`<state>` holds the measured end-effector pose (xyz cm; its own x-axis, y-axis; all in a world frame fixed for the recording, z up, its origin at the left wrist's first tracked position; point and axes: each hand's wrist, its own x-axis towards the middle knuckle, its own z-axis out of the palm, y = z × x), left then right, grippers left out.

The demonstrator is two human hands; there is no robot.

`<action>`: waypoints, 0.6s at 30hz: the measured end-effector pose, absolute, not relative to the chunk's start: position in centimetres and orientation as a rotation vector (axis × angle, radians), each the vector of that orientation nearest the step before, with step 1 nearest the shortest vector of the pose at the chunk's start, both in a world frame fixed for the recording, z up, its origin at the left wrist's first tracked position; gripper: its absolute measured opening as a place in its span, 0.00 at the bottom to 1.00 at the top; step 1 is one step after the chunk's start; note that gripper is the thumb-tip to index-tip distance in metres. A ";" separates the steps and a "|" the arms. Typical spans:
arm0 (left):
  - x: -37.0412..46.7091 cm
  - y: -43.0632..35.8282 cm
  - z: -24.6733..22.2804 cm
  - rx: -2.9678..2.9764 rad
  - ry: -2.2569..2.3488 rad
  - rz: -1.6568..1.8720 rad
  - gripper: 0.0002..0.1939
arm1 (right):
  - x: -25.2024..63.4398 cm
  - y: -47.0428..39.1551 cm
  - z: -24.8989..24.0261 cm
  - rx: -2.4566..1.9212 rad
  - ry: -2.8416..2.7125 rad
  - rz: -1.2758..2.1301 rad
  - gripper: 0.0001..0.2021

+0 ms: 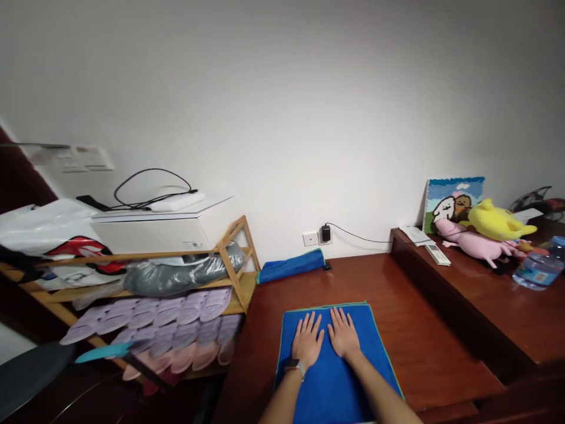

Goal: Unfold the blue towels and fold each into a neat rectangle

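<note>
A blue cloth with a green edge is spread flat on the brown wooden table. My left hand lies flat on the cloth's left half, fingers extended, with a watch on the wrist. On the right half, my right hand rests palm down with its fingers stretched out. Neither hand grips anything. Toward the wall, a second blue cloth, folded, lies at the table's back left.
A wooden rack at left holds lilac slippers, bags and a white box. A raised surface at right bears a remote, plush toys and a water bottle. A plug sits in the wall.
</note>
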<state>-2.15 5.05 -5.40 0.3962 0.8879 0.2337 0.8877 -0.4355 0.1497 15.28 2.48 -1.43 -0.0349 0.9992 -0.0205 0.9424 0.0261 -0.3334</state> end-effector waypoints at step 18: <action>-10.6 7.4 -6.4 2.460 1.942 0.468 0.34 | 27.2 3.9 -4.7 -2.222 -1.981 0.232 0.33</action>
<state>-10.58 7.45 -6.38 0.2052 0.9472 0.2464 0.9554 -0.2485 0.1596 27.17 3.91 -4.71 0.1128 0.9935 -0.0120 0.9694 -0.1127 -0.2180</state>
